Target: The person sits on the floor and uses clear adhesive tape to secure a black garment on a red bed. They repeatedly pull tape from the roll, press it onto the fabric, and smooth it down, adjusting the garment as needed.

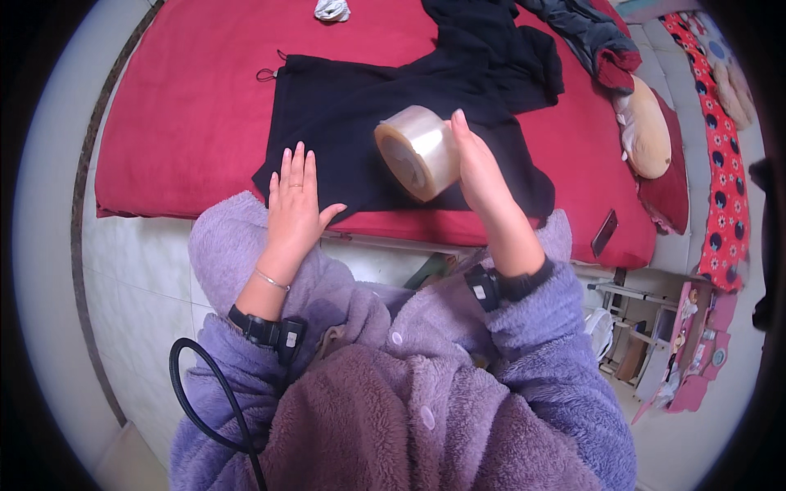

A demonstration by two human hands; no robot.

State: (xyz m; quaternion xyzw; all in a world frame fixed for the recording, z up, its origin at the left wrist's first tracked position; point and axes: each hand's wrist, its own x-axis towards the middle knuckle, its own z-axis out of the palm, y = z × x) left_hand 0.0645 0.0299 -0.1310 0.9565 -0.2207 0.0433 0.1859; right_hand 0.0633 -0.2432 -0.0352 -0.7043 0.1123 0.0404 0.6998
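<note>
A black garment (344, 98) with drawcord loops at its hem lies spread over a red-covered bed (184, 123) in front of me. My left hand (293, 202) rests flat on the garment's near left corner, fingers spread a little and nothing held. In my right hand (482, 162) is a wide roll of clear packing tape (424, 147), gripped from its right side above the cloth. The roll is tilted, with its cardboard core facing left and towards me. My right fingers are mostly hidden behind the roll.
A phone (605, 233) lies near the bed's right front edge. Beyond it are a beige plush toy (645, 129) and grey clothing (583, 37). A white crumpled cloth (331, 10) sits at the back. A pink shelf (691, 350) stands at right; a black cable (209, 393) loops by my left sleeve.
</note>
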